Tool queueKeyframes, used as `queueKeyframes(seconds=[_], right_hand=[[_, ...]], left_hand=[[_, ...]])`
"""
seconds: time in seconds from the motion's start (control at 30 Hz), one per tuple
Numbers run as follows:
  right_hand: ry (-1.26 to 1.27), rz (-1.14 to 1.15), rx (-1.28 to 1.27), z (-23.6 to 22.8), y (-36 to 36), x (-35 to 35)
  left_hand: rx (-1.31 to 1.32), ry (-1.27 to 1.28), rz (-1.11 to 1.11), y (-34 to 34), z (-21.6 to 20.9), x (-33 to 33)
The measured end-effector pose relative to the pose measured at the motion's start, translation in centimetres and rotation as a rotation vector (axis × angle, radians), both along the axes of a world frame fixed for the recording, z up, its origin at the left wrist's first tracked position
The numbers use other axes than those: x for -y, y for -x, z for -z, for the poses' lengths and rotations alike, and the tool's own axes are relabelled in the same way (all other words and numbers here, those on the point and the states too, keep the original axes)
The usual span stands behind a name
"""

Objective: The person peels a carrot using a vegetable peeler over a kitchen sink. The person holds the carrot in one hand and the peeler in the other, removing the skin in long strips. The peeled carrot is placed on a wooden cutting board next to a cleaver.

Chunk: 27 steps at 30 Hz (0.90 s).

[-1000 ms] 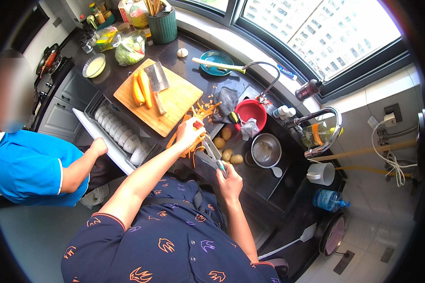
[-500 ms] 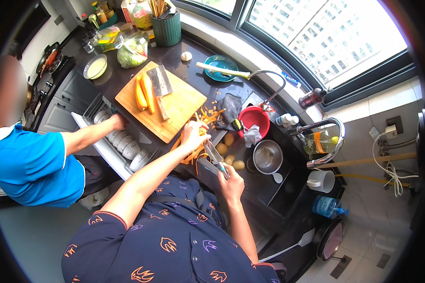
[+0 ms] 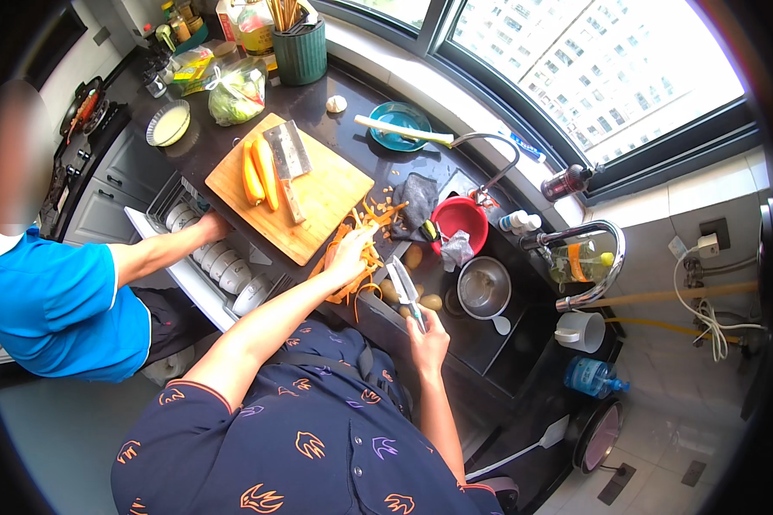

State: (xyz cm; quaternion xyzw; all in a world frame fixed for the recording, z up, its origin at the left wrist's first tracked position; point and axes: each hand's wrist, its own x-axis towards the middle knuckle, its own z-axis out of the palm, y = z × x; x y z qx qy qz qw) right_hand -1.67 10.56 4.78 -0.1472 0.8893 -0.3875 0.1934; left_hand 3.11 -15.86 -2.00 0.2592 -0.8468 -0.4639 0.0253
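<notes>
My left hand point(image 3: 349, 257) is over a loose pile of orange carrot peels point(image 3: 345, 290) at the counter's edge, beside the cutting board's near corner. Its fingers are curled in among the peels, partly hiding what they grip. In my right hand point(image 3: 429, 341) is a peeler point(image 3: 406, 287) with a silver slotted blade, held by its handle over the sink's edge, apart from the left hand. Two peeled carrots point(image 3: 260, 174) and a cleaver point(image 3: 289, 163) lie on the wooden cutting board point(image 3: 326, 196). Several potatoes point(image 3: 430, 302) sit in the sink beyond the peeler.
A co-worker in a blue shirt point(image 3: 56, 300) reaches into an open drawer of bowls point(image 3: 232, 273) at left. In and around the sink are a red basin point(image 3: 479, 212), a metal pot point(image 3: 484, 287) and a faucet point(image 3: 614, 257). A teal plate point(image 3: 395, 129) stands near the window.
My right hand has drawn the peeler slightly right and down, away from my left hand, turning its blade. My left hand stays by the peels, its fingers slightly shifted.
</notes>
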Motion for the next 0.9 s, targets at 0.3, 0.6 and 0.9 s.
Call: queueKeyframes(seconds=[0.3, 0.6, 0.9], right_hand=[[0.108, 0.04, 0.118, 0.4, 0.2, 0.0], [0.101, -0.088, 0.038, 2.4, 3.1, 1.1], [0.154, -0.24, 0.04, 4.8, 3.5, 4.8]], left_hand=[[0.043, 0.187, -0.178, -4.7, -3.9, 0.1], [-0.02, 0.229, -0.425, -12.1, -3.7, -0.1], [0.0, 0.216, -0.567, -16.2, -6.8, -5.5]])
